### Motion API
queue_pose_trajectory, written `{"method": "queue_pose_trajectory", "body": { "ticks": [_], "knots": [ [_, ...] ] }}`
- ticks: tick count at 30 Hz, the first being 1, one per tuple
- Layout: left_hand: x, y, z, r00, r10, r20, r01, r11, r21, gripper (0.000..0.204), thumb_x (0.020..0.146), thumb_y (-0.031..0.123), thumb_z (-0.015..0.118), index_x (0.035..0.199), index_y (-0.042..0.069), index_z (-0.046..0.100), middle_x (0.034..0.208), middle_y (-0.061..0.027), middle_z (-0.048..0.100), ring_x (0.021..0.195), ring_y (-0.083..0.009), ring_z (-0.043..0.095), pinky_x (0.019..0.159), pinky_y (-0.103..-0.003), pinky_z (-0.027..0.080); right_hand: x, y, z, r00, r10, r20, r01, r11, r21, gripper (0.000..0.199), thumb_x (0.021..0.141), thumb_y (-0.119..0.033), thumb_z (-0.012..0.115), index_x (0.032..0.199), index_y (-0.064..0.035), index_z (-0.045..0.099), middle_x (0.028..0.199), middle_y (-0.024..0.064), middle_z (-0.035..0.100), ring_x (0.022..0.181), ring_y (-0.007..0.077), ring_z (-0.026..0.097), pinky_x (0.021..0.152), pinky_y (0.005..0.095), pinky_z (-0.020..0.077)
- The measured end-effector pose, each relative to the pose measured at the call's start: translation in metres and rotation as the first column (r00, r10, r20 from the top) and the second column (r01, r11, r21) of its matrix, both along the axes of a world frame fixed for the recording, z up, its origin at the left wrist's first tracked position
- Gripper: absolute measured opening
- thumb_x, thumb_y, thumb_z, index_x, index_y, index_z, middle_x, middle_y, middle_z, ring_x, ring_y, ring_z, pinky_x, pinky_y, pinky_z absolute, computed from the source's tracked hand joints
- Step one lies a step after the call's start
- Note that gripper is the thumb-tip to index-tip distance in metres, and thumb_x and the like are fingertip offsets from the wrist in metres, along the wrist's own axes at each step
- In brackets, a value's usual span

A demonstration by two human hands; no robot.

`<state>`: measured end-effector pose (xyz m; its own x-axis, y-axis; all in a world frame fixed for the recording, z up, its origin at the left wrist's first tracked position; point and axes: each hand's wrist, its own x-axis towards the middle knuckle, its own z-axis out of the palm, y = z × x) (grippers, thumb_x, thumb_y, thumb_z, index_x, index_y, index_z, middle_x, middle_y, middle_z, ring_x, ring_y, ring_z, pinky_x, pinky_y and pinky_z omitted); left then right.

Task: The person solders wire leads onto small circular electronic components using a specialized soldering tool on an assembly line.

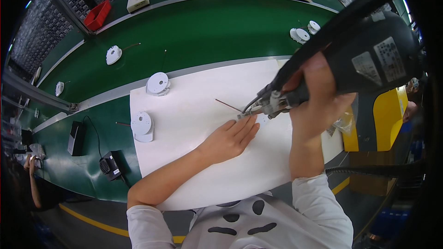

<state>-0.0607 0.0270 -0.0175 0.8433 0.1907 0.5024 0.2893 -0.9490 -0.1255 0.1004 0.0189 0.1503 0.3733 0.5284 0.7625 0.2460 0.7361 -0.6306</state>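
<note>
My right hand (318, 99) grips a bulky black powered screwdriver (369, 57), a cable or tube running along it. Its metal nose points down-left at a small white part (264, 119) on the white work surface (198, 180). Fingers of my left hand (230, 139) are pressed together on that part, right beside the nose. Most of the part is hidden by my fingers and the tool. A thin dark red wire (227, 105) sticks out to its left. Two white round housings, one farther (158, 84) and one nearer (141, 124), rest at the surface's left edge.
Beyond runs a green conveyor belt (207, 27) carrying more white housings (114, 55). Red bins (98, 14) stand past it. A black box (76, 137) and a black corded device (110, 165) lie at left, near a co-worker's hand (31, 166). A yellow-black stand (390, 117) is at right.
</note>
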Motion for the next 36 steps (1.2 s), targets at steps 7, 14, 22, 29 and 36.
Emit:
{"method": "queue_pose_trajectory", "body": {
  "ticks": [7, 14, 22, 29, 36],
  "knots": [
    [-0.002, 0.016, 0.013, 0.940, 0.341, -0.021, -0.335, 0.907, -0.257, 0.066, 0.090, 0.036, 0.069, 0.140, -0.003, 0.051, 0.152, -0.0230, 0.045, 0.144, -0.0348, 0.040, 0.110, -0.045, 0.041, 0.050, -0.012, 0.012, 0.946, -0.257, -0.196, 0.285, 0.950, 0.126, 0.038, 0.095, -0.029, 0.049, 0.118, 0.0016, 0.051, 0.073, 0.0070, 0.046, 0.065, 0.0170, 0.045, 0.064, 0.0340, 0.0398],
    [-0.078, 0.092, 0.035, 0.484, 0.875, -0.021, -0.873, 0.481, -0.082, 0.095, 0.083, 0.043, 0.075, 0.151, -0.008, 0.032, 0.152, -0.0325, 0.038, 0.142, -0.0425, 0.038, 0.115, -0.048, 0.035, 0.051, -0.011, 0.026, 0.909, -0.372, -0.191, 0.394, 0.914, 0.095, 0.028, 0.086, -0.018, 0.066, 0.100, 0.0071, 0.068, 0.066, 0.0122, 0.059, 0.056, 0.0169, 0.055, 0.063, 0.0275, 0.0494],
    [-0.141, 0.113, 0.081, 0.625, 0.709, -0.326, -0.763, 0.466, -0.448, 0.102, 0.063, 0.021, 0.083, 0.151, -0.002, 0.036, 0.131, -0.0318, 0.059, 0.122, -0.0414, 0.058, 0.104, -0.042, 0.047, 0.038, -0.013, 0.028, 0.949, -0.256, -0.183, 0.268, 0.962, 0.045, 0.028, 0.083, -0.018, 0.067, 0.096, 0.0068, 0.067, 0.067, 0.0113, 0.061, 0.052, 0.0130, 0.054, 0.053, 0.0223, 0.0429],
    [-0.068, 0.067, 0.080, 0.706, 0.661, -0.254, -0.689, 0.558, -0.462, 0.098, 0.070, 0.041, 0.083, 0.148, -0.002, 0.041, 0.098, -0.0242, 0.071, 0.090, -0.0389, 0.070, 0.080, -0.044, 0.055, 0.030, -0.018, 0.029, 0.948, -0.228, -0.223, 0.239, 0.971, 0.023, 0.027, 0.080, -0.016, 0.070, 0.096, 0.0061, 0.068, 0.072, 0.0118, 0.064, 0.048, 0.0126, 0.054, 0.049, 0.0224, 0.0439],
    [-0.009, 0.004, 0.071, 0.745, 0.535, -0.398, -0.666, 0.637, -0.389, 0.098, 0.073, 0.048, 0.082, 0.147, -0.002, 0.041, 0.097, -0.0200, 0.069, 0.093, -0.0346, 0.070, 0.077, -0.040, 0.056, 0.023, -0.014, 0.021, 0.969, -0.156, -0.193, 0.169, 0.984, 0.048, 0.027, 0.080, -0.017, 0.070, 0.098, 0.0037, 0.069, 0.083, 0.0108, 0.067, 0.050, 0.0134, 0.058, 0.047, 0.0220, 0.0465]
  ]
}}
